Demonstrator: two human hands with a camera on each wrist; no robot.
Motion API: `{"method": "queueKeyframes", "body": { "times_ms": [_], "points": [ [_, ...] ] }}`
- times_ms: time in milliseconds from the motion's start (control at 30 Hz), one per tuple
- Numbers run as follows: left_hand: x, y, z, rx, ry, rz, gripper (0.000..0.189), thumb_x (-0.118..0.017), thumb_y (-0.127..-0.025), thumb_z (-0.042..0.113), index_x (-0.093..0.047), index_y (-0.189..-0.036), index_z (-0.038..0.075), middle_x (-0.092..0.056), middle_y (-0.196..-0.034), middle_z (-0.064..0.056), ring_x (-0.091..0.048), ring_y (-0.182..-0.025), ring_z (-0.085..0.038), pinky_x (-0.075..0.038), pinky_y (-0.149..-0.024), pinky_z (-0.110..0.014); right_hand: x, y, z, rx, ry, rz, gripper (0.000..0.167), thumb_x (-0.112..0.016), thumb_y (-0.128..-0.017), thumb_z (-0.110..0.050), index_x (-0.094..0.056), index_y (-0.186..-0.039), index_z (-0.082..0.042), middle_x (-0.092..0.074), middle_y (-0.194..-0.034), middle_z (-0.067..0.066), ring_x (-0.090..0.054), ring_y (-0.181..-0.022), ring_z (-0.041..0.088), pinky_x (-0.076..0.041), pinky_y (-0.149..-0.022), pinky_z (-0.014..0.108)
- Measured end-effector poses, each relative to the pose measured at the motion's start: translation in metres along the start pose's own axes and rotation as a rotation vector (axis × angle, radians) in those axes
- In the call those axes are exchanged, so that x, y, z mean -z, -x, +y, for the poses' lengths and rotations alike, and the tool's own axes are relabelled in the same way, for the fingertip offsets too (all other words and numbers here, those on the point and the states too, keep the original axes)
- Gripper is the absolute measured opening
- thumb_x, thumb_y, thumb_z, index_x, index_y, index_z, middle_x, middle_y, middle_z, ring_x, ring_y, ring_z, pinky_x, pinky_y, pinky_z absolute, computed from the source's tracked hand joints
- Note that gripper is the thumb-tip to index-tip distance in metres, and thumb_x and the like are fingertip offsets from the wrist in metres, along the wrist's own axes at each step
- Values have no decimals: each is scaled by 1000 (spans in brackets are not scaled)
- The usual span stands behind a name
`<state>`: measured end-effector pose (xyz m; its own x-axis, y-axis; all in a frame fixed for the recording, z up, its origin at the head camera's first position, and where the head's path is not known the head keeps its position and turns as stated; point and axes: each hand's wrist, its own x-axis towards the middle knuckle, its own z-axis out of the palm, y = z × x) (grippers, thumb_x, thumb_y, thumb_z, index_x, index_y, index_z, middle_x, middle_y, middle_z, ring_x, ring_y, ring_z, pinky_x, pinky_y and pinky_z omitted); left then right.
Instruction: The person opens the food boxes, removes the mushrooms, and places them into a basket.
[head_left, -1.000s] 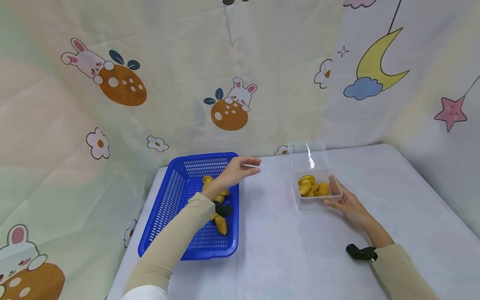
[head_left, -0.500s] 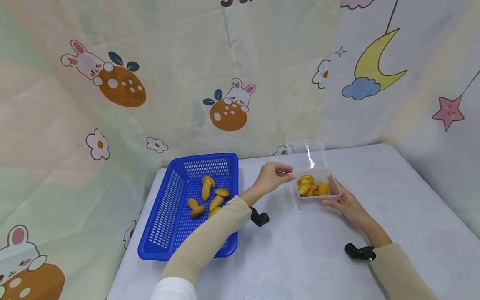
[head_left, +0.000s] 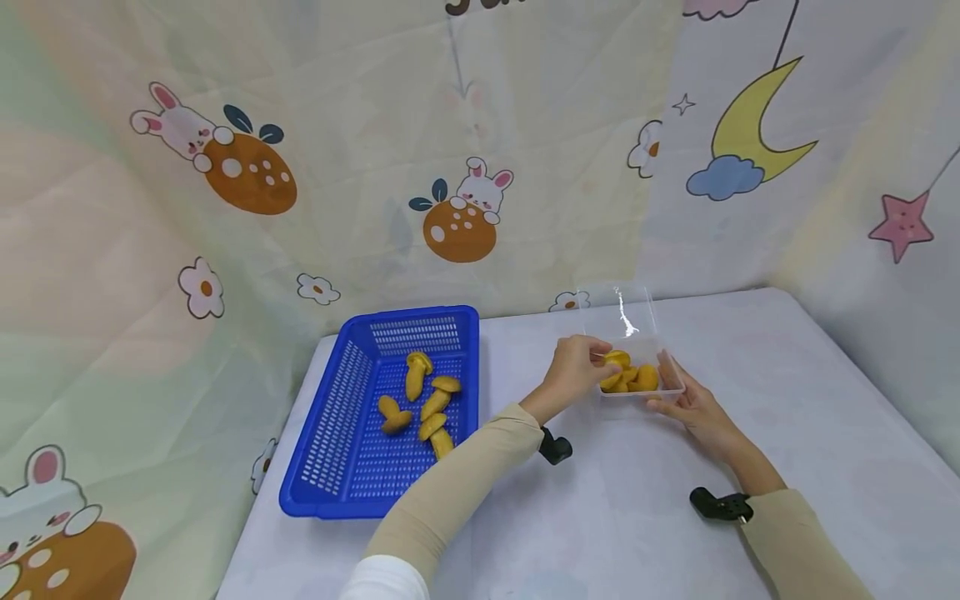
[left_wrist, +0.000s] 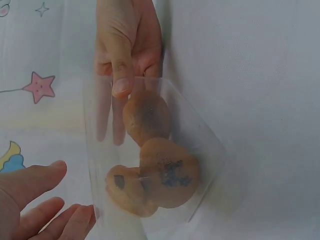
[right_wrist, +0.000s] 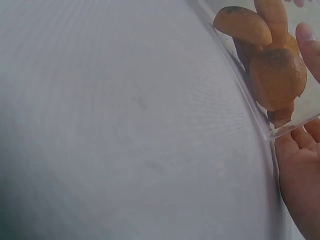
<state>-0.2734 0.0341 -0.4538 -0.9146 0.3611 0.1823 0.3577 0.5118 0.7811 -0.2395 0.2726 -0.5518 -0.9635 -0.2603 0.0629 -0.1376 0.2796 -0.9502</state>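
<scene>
In the head view, a clear plastic box [head_left: 637, 392] with several yellow-brown mushrooms [head_left: 642, 377] inside stands right of centre. Its transparent lid [head_left: 630, 315] is raised at the back. My right hand [head_left: 701, 410] holds the box at the right front corner, with the thumb low in front and fingers along the side wall. My left hand [head_left: 576, 371] is at the box's left rim, overlapping the mushrooms in this view. The left wrist view shows the left thumb [left_wrist: 35, 182] and fingers spread apart with nothing between them, beside the wall.
To the left is a blue perforated basket [head_left: 296, 467], holding several more mushrooms [head_left: 395, 415] that lie loose. White cloth [head_left: 570, 517] covers the table, and a printed curtain [head_left: 337, 167] hangs behind it. A small black wrist camera [head_left: 720, 504] sits at the right sleeve.
My left hand has moved right from above the basket to the left rim of the box, uncovering the mushrooms in the basket. My right hand stays in place on the box.
</scene>
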Motion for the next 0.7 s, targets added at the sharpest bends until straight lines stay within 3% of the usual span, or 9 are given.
{"method": "queueKeyframes", "body": {
  "times_ms": [167,333,567,700],
  "points": [
    [-4,-1,1,6,4,-9,32,-81,-84,10,-73,-112,-3,-73,-108,-12,-70,-95,-21,-51,-74,-10,1,2,-1,-8,-9,-2,92,-69,-97,-22,-4,-161,-25,-2,-165,10,-7,-148,38,-27,-102,4],
    [-8,-4,1,-2,-31,-36,32,-83,-82,13,-74,-110,-2,-74,-105,-10,-69,-92,-16,-51,-75,-11,0,2,0,-1,-12,-1,91,-69,-97,-20,-4,-161,-21,-3,-165,12,-6,-148,39,-24,-103,4],
    [-16,-5,3,-12,-156,-27,34,-85,-81,16,-75,-110,2,-75,-103,-5,-65,-85,-7,-49,-70,-9,0,1,2,8,2,1,91,-68,-97,-20,-5,-162,-22,-4,-165,13,-7,-148,39,-24,-103,3],
    [-21,-3,8,-37,-290,-4,35,-86,-80,17,-76,-111,3,-75,-104,-4,-64,-85,-6,-48,-69,-8,0,1,1,13,8,9,90,-68,-97,-20,-5,-162,-22,-5,-165,14,-8,-148,40,-27,-101,3]
  ]
}}
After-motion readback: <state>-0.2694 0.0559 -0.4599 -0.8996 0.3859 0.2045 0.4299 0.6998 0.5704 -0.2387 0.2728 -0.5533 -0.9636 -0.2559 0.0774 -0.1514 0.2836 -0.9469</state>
